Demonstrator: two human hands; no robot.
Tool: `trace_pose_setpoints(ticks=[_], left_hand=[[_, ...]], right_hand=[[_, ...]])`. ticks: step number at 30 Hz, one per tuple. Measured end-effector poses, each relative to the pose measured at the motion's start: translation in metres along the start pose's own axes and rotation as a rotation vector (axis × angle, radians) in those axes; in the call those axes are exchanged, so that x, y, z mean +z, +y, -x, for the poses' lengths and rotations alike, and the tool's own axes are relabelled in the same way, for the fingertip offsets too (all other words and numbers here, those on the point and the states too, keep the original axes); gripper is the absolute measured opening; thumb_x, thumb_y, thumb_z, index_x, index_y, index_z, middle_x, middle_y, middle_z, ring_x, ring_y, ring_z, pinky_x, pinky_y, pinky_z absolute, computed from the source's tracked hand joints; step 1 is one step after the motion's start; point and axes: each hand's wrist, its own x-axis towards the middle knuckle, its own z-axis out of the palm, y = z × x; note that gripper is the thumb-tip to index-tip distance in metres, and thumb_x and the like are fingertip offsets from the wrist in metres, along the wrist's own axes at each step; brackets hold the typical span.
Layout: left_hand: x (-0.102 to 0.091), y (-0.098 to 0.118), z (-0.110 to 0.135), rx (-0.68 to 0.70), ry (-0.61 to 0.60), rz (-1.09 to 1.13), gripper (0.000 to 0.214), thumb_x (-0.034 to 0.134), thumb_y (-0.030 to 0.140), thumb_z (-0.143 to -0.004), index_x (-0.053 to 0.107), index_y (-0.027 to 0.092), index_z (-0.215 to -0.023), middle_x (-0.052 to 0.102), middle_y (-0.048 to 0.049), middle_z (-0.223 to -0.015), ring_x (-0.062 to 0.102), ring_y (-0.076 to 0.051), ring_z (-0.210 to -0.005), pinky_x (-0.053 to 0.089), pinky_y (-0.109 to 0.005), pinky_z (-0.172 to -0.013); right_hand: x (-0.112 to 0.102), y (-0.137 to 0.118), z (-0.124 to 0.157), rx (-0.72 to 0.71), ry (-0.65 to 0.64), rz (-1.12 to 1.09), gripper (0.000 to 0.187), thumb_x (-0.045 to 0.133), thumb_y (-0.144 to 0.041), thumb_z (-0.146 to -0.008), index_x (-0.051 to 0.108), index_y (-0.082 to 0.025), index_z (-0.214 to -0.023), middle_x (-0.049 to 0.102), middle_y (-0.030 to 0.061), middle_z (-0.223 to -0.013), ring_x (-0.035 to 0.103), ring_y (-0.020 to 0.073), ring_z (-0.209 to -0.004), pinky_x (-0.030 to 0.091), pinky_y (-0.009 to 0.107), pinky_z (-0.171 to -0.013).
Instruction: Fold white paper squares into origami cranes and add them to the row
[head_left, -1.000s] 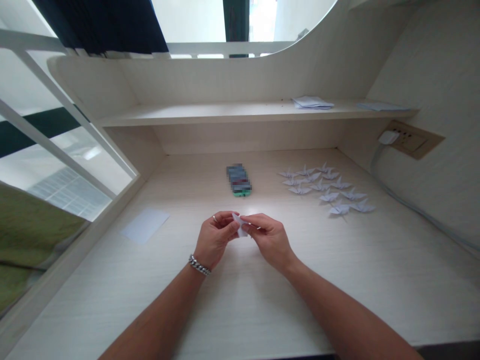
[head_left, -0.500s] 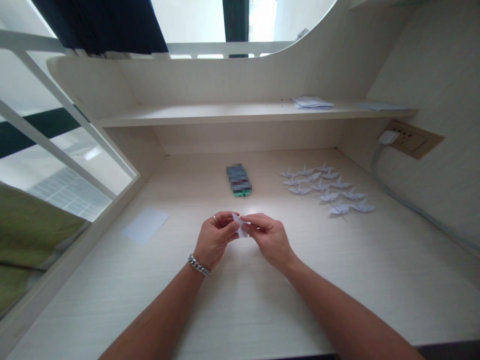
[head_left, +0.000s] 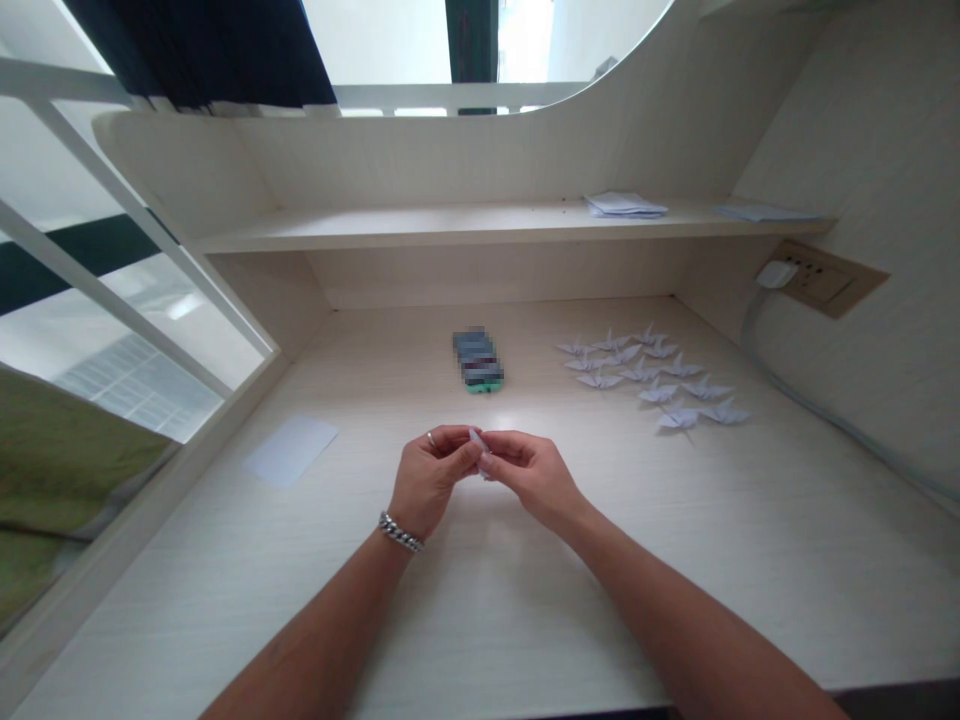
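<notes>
Between my two hands is a small piece of folded white paper (head_left: 478,440), mostly covered by fingers and thumbs. My left hand (head_left: 433,472), with a ring and a chain bracelet, pinches it from the left. From the other side my right hand (head_left: 537,474) pinches it with thumb and fingers, and the fingertips of both hands nearly meet. A narrow pointed tip of the paper sticks up between them. Several white folded paper cranes (head_left: 641,372) stand in rows on the desk, beyond my right hand. A flat white paper sheet (head_left: 291,450) lies to the left.
A blurred dark phone-like object (head_left: 478,360) with a green end lies on the desk (head_left: 480,620) beyond my hands. Folded papers (head_left: 624,206) rest on the shelf (head_left: 420,222). A cable (head_left: 832,424) runs down the right wall from a socket (head_left: 832,277).
Both hands have drawn slightly closer together. The folded paper now shows as a narrower strip, with more of it covered by the thumbs.
</notes>
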Motion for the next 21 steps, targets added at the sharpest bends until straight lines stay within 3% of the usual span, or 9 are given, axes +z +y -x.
trace_pose_setpoints(ticks=[4,9,21], left_hand=[[-0.0017,-0.002,-0.0003,0.001,0.008,-0.012,0.025,0.084,0.024,-0.061,0.073,0.012,-0.08,0.073,-0.0048,-0.071,0.066,-0.013,-0.062,0.055,-0.023,-0.06],[-0.0037,-0.004,-0.0016,-0.016,0.017,-0.027,0.025,0.085,0.024,-0.061,0.073,0.012,-0.079,0.073,-0.0041,-0.07,0.065,-0.012,-0.061,0.055,-0.023,-0.06],[-0.0014,-0.0018,-0.0002,-0.016,0.037,-0.093,0.024,0.082,0.028,-0.066,0.073,0.012,-0.082,0.072,-0.0028,-0.07,0.065,-0.011,-0.062,0.056,-0.023,-0.061]], right_hand=[[-0.0018,-0.0015,0.001,-0.015,-0.121,0.036,0.037,0.071,-0.034,-0.076,0.07,-0.023,-0.112,0.073,0.0038,-0.097,0.067,0.0187,-0.089,0.053,0.037,-0.084],[-0.0023,-0.0044,0.0019,-0.039,-0.171,0.05,0.037,0.066,-0.032,-0.081,0.067,-0.024,-0.118,0.072,0.0032,-0.101,0.065,0.0199,-0.094,0.051,0.037,-0.087],[-0.003,-0.0073,0.0005,-0.058,-0.152,0.087,0.032,0.062,-0.027,-0.083,0.07,-0.024,-0.114,0.071,0.0014,-0.09,0.059,0.0145,-0.077,0.048,0.031,-0.074]])
